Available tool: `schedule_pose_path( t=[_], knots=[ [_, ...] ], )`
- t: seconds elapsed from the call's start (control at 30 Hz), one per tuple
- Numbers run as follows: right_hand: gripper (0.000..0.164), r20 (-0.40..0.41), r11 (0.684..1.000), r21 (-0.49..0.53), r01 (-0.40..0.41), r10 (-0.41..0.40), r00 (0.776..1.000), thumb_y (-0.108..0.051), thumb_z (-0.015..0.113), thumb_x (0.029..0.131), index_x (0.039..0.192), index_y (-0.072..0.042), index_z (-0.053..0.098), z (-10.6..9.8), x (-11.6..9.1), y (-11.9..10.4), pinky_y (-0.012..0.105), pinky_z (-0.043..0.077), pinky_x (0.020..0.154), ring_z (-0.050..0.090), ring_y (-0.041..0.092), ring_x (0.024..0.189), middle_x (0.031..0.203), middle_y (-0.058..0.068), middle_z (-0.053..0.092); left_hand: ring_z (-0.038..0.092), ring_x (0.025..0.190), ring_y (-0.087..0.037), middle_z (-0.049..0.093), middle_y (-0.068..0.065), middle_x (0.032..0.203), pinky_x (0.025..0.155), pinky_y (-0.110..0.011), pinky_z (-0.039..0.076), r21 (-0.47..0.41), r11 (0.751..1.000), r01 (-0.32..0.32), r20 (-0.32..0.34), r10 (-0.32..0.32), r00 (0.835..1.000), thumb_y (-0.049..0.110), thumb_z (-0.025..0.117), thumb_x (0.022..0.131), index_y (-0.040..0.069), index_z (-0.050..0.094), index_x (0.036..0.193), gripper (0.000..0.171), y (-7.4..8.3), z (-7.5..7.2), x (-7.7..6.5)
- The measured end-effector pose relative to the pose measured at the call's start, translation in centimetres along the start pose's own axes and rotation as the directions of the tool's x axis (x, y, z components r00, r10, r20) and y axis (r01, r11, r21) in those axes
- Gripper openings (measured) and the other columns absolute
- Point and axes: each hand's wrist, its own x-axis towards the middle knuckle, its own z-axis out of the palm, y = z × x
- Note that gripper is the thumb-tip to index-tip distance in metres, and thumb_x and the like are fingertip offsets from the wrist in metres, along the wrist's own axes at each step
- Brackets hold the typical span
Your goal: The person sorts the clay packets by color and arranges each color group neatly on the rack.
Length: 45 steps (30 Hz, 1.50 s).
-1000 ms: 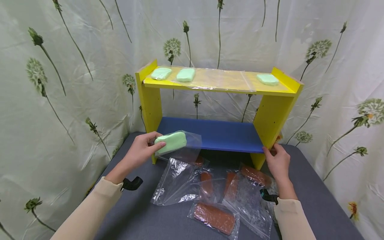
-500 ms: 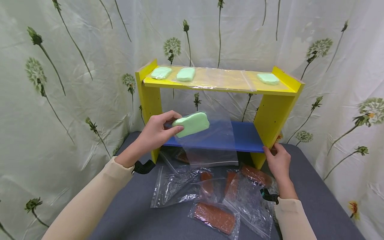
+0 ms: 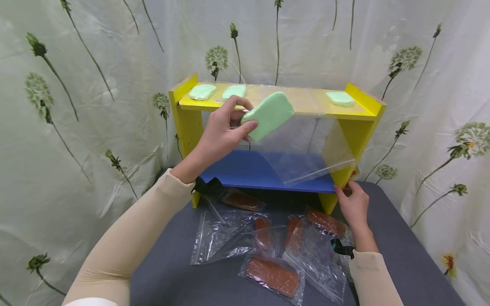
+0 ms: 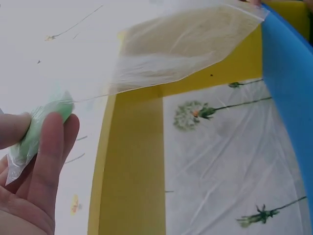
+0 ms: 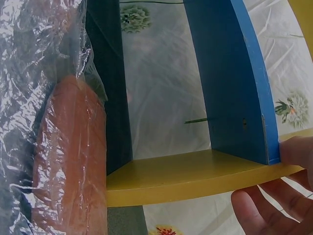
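Observation:
In the head view my left hand [image 3: 226, 131] pinches a pale green slab [image 3: 269, 115] in a clear zip bag, in front of the yellow top board [image 3: 275, 109]. The bag's loose part [image 3: 306, 148] hangs down to the right. Thumb and fingers press the green slab [image 4: 46, 122] in the left wrist view. My right hand [image 3: 354, 204] grips the shelf's yellow right side panel [image 3: 350, 140] at the end of the blue board [image 3: 245, 170]. The right wrist view shows its thumb [image 5: 296, 152] at the blue board's edge and its fingers [image 5: 264, 208] on the panel's outer side.
Other green slabs lie on the top board: a left one [image 3: 202, 92], a second [image 3: 234, 91] and a right one [image 3: 340, 98]. Several bagged reddish-brown slabs, including a front one [image 3: 272, 276], lie on the dark grey tabletop [image 3: 164, 267]. A flowered curtain [image 3: 115, 85] hangs behind.
My left hand has risen and moved right with the bagged green slab, from beside the blue board to the top board's height. My right hand stays on the side panel.

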Motion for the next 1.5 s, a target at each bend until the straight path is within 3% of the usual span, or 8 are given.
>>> schedule_pose_path(
  t=[0.23,0.4,0.67,0.9,1.1,1.23,1.37,1.5],
  knots=[
    [0.031,0.001,1.0,0.009,0.002,-0.002,1.0,-0.029,0.068,0.099,0.12,-0.006,0.067,-0.1,0.2,0.0,0.013,0.042,0.061,0.066,0.03,0.092,0.104,0.014,0.07,0.069,0.071,-0.027,0.065,-0.013,0.121,0.07,-0.042,0.059,-0.076,0.995,-0.059,-0.038,0.056,0.998,0.001,0.063,0.098,0.005,0.056,0.143,0.046,2.4,0.7,2.4],
    [0.031,-0.003,1.0,0.01,0.002,-0.002,1.0,-0.028,0.067,0.099,0.12,-0.006,0.067,0.0,0.1,0.1,0.014,0.042,0.062,0.067,0.03,0.093,0.105,0.014,0.07,0.071,0.074,-0.024,0.059,-0.005,0.137,0.075,-0.037,0.059,-0.166,0.986,-0.001,-0.083,-0.013,0.996,0.001,0.063,0.098,0.005,0.064,0.135,0.037,2.7,1.4,4.2],
    [0.034,0.015,1.0,0.0,-0.008,0.008,1.0,-0.03,0.067,0.099,0.124,-0.008,0.067,0.2,0.0,0.0,0.014,0.043,0.06,0.067,0.031,0.096,0.111,0.014,0.07,0.073,0.086,-0.028,0.053,-0.001,0.141,0.083,-0.034,0.058,-0.301,0.95,0.088,-0.126,-0.131,0.983,0.002,0.065,0.097,0.007,0.063,0.138,0.041,2.2,2.5,6.9],
    [0.032,0.003,1.0,0.009,0.003,-0.003,1.0,-0.028,0.068,0.098,0.123,-0.007,0.067,0.1,0.1,0.1,0.012,0.042,0.063,0.068,0.031,0.096,0.11,0.014,0.07,0.069,0.101,-0.029,0.048,-0.003,0.147,0.09,-0.032,0.055,-0.39,0.906,0.162,-0.068,-0.204,0.977,-0.004,0.054,0.092,0.012,0.053,0.148,0.058,-0.2,3.2,8.8],
    [0.033,-0.007,1.0,0.007,0.015,-0.014,1.0,-0.027,0.069,0.098,0.123,-0.006,0.067,0.0,0.1,0.0,0.014,0.043,0.064,0.067,0.032,0.095,0.11,0.015,0.07,0.068,0.102,-0.02,0.047,0.001,0.149,0.069,-0.026,0.047,-0.177,0.966,0.191,-0.065,-0.205,0.977,-0.001,0.057,0.09,0.021,0.052,0.149,0.063,-1.2,3.7,9.6],
    [0.033,-0.01,1.0,0.003,0.015,-0.015,1.0,-0.027,0.068,0.098,0.123,-0.006,0.067,0.1,0.1,0.0,0.015,0.044,0.064,0.067,0.032,0.095,0.108,0.015,0.07,0.068,0.108,-0.013,0.052,0.0,0.147,0.075,-0.02,0.051,0.021,0.987,0.161,-0.106,-0.158,0.982,0.013,0.067,0.096,0.019,0.049,0.15,0.058,-1.4,4.0,9.8],
    [0.033,-0.012,1.0,0.004,0.011,-0.011,1.0,-0.027,0.068,0.098,0.123,-0.006,0.067,0.1,0.1,0.0,0.016,0.044,0.064,0.067,0.032,0.095,0.107,0.015,0.07,0.067,0.111,-0.01,0.06,-0.001,0.14,0.087,-0.018,0.05,0.221,0.965,0.138,-0.12,-0.114,0.986,0.023,0.066,0.099,0.015,0.049,0.15,0.054,-1.5,4.3,9.8],
    [0.032,-0.002,1.0,0.006,-0.004,0.004,1.0,-0.029,0.067,0.099,0.123,-0.008,0.067,0.0,0.1,0.0,0.014,0.043,0.063,0.067,0.03,0.095,0.105,0.013,0.07,0.067,0.079,-0.013,0.064,-0.002,0.134,0.061,-0.022,0.041,0.43,0.891,0.142,-0.083,-0.117,0.99,0.03,0.063,0.101,0.019,0.049,0.151,0.054,-1.6,4.6,9.7]
  ],
)
